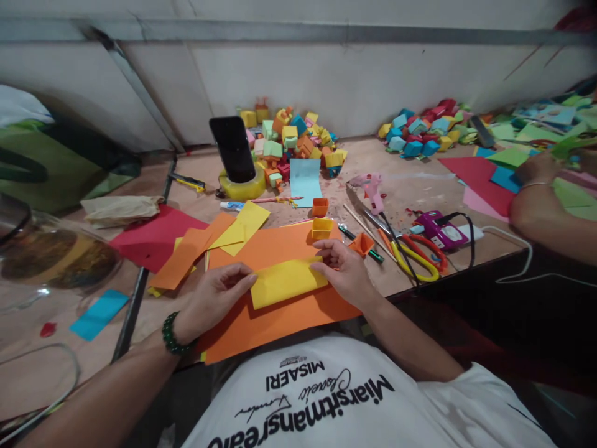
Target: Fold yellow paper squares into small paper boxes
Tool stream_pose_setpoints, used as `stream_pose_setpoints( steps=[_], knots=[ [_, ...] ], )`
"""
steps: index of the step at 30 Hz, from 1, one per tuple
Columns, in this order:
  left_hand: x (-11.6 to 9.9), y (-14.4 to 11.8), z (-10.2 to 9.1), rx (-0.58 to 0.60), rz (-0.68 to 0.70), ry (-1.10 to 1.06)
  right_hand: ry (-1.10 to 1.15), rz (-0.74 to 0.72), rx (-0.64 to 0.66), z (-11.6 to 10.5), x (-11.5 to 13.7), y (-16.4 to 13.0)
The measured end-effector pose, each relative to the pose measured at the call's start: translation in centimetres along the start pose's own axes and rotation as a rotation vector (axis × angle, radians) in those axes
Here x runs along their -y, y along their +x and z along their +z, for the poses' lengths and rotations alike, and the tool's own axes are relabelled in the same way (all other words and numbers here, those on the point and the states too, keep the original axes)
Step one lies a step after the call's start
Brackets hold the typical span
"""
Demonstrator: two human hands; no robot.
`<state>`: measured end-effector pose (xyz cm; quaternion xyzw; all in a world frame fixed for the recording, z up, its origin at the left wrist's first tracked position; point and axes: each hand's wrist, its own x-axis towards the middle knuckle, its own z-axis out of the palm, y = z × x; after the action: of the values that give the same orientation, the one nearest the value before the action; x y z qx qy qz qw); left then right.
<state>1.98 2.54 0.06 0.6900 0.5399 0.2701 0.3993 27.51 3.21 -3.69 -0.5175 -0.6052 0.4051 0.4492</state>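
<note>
A yellow sheet of paper (286,285), which looks folded over, is held level between my two hands above a large orange sheet (233,345). My left hand (219,289) pinches its left end between thumb and fingers. At the opposite end my right hand (344,269) grips the upper right corner, thumb in front. Just beyond the paper stand a small yellow folded paper box (322,229) and an orange one (320,206). Another orange paper piece (361,244) lies beside my right hand.
Right of me lie scissors with yellow handles (420,270), a pink glue gun (370,190) and a purple device (438,229) with cords. A phone (233,149) leans on a tape roll (242,185) before piled paper cubes (284,140). A co-worker's arm (550,211) reaches in at right.
</note>
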Motion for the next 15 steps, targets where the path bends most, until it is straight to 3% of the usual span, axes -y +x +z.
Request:
stream_pose_setpoints(
  steps=[7, 15],
  knots=[
    [-0.20, 0.08, -0.34, -0.065, -0.001, -0.016, 0.045, -0.063, -0.060, 0.22, 0.36, -0.27],
    [0.20, 0.02, -0.53, -0.049, -0.011, -0.018, 0.054, -0.084, -0.084, 0.12, 0.37, -0.37]
  ],
)
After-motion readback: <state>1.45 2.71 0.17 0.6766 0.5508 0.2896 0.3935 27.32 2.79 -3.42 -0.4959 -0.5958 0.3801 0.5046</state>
